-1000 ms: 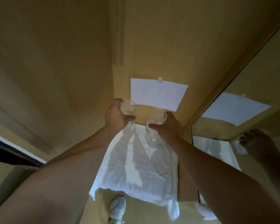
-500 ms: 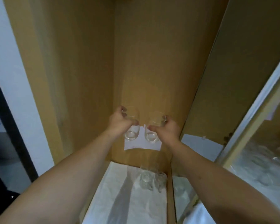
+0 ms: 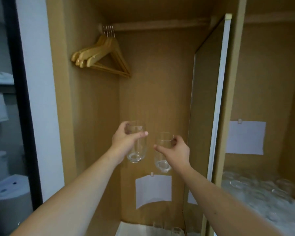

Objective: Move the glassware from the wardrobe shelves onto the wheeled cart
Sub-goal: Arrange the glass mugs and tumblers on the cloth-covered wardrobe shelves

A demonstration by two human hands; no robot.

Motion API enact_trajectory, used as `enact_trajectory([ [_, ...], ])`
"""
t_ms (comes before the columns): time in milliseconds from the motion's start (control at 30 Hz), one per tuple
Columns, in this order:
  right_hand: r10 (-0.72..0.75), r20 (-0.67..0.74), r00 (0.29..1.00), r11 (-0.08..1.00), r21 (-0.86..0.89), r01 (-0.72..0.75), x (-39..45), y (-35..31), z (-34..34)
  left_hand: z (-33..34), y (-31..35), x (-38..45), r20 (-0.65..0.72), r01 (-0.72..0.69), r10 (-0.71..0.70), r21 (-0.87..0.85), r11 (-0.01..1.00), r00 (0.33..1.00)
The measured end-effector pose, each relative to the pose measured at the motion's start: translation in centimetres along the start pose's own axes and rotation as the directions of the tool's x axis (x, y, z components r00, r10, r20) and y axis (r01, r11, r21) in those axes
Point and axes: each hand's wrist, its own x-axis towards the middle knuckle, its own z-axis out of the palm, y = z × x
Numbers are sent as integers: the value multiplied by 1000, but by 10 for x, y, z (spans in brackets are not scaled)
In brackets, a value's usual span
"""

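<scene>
I hold two clear tumblers up in front of the open wardrobe. My left hand (image 3: 124, 139) grips the left glass (image 3: 137, 150) near its rim, thumb across the front. My right hand (image 3: 174, 151) grips the right glass (image 3: 162, 163) the same way, slightly lower. Both glasses are upright and apart from each other, well above the shelf. At the bottom edge a white cloth on the shelf (image 3: 134, 229) carries a few more glasses (image 3: 170, 229), mostly cut off. The wheeled cart is not in view.
Wooden hangers (image 3: 100, 56) hang from the rail at the upper left of the wardrobe. A white paper sheet (image 3: 153, 190) is pinned to the back panel. A mirrored door (image 3: 255, 133) on the right reflects several glasses. A dark-framed doorway (image 3: 22, 116) lies to the left.
The view has tilted up from the cloth-covered shelf to the wardrobe's rail. Both hands have lifted their glasses off the shelf and kept hold of them.
</scene>
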Motion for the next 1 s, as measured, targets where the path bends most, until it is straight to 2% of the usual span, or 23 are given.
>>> enact_trajectory([
  [433,-7,-170,985,982,186,39,-75,-72,-23,-46,52,-79,51,-52,57,-103,993,997],
  [733,-5,-177,984,994,106,24,-143,-101,-61,-52,64,-146,90,-15,30,-171,985,996],
  [867,18,-237,971,998,56,-5,-182,-93,-83,-39,64,-171,164,24,16,-236,971,986],
  [1000,78,-275,958,996,66,-62,-211,-81,-111,-17,67,-199,247,48,8,-218,975,969],
])
